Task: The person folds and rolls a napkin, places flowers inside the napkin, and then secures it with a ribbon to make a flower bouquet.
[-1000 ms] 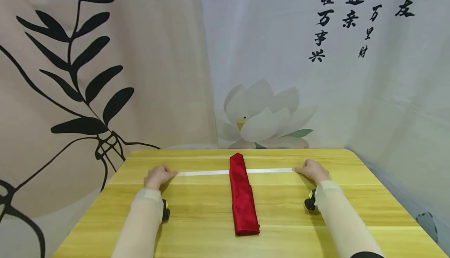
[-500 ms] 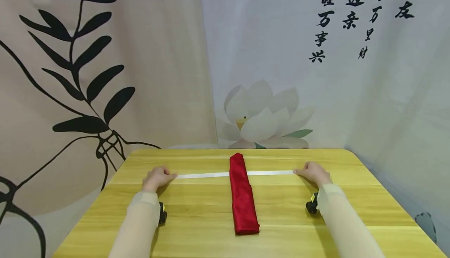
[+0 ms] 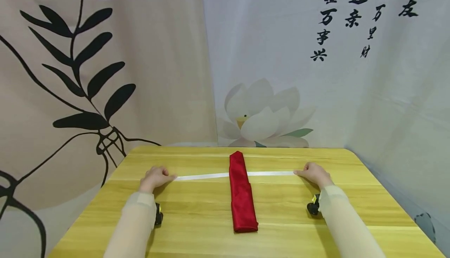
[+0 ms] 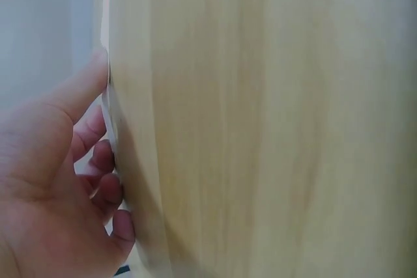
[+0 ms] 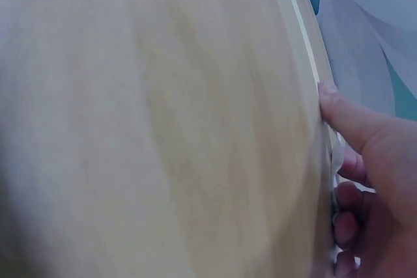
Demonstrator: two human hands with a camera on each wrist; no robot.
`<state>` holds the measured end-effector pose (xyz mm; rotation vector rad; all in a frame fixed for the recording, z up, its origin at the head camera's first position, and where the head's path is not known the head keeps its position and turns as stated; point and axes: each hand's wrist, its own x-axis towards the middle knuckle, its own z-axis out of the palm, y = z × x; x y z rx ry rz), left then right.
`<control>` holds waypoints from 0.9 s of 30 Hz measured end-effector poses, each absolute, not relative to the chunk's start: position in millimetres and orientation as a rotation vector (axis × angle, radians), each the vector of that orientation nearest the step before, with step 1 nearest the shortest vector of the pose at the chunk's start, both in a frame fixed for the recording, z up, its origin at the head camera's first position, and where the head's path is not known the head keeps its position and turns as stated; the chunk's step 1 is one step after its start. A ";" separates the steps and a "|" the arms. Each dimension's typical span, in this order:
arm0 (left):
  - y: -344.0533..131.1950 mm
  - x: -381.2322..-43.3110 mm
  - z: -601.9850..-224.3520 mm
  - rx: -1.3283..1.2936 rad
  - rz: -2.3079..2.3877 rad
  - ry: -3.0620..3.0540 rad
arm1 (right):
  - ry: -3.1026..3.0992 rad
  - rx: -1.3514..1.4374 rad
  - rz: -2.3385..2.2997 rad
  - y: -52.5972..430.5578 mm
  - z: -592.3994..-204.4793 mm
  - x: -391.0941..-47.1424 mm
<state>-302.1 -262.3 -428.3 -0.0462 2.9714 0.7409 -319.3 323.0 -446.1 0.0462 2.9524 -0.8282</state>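
A long, narrow folded red satin cloth (image 3: 243,195) lies on the wooden table, its length running away from me. Crossing beneath its far part is a flat white ribbon (image 3: 270,173), whose middle is hidden by the cloth. My left hand (image 3: 155,178) pinches the ribbon's left end between thumb and finger; the left wrist view shows that thumb (image 4: 88,86) pressed to the strip, the other fingers curled below. At the opposite end my right hand (image 3: 314,174) pinches the ribbon too, its thumb (image 5: 345,112) visible in the right wrist view. Between the hands the ribbon runs nearly straight.
The wooden table (image 3: 197,226) reaches back to a pale curtain (image 3: 168,74) printed with dark leaves, a lotus and writing. Small black wrist cameras sit at both cuffs, the left camera (image 3: 159,215) and the right camera (image 3: 313,206).
Both hands have come slightly toward me with the ribbon ends, the left also a little outward to the left. The red cloth stays in place under a slight shift of view.
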 end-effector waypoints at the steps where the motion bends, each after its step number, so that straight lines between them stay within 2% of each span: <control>1: -262.7 -302.2 -428.4 -0.035 0.737 2.967 | 2.952 0.043 -0.826 323.3 -446.1 -318.8; 27: -273.2 -300.8 -421.5 0.164 0.853 2.864 | 2.916 0.000 -0.874 326.2 -447.4 -315.6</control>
